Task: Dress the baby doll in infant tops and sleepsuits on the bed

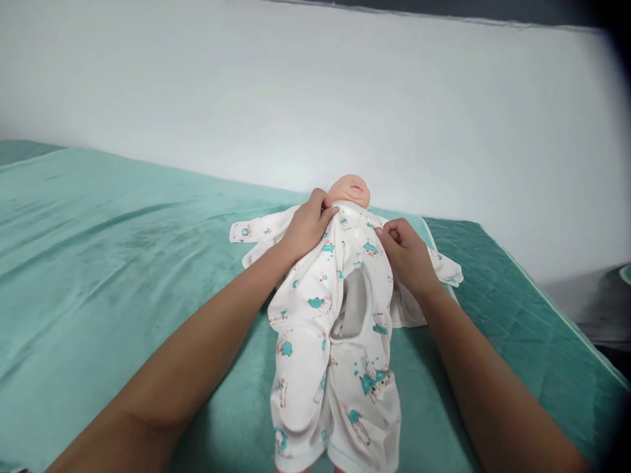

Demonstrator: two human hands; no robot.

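White pants with teal and pink prints lie over the doll, between and below the fingers of both hands, their legs reaching toward the camera. The left hand has its thumb and fingers pinched together on the cloth at the upper left of the pants, just beside the doll's chin. The right hand has its fingers curled with the thumb against them at the upper right edge of the pants; whether cloth is clamped there, I cannot tell. A white shirt in a similar print lies under the pants, its sleeves spread outward past the fingers on either side. Under it all is a green bed, and beyond the fingers and the doll's head stands a pale wall
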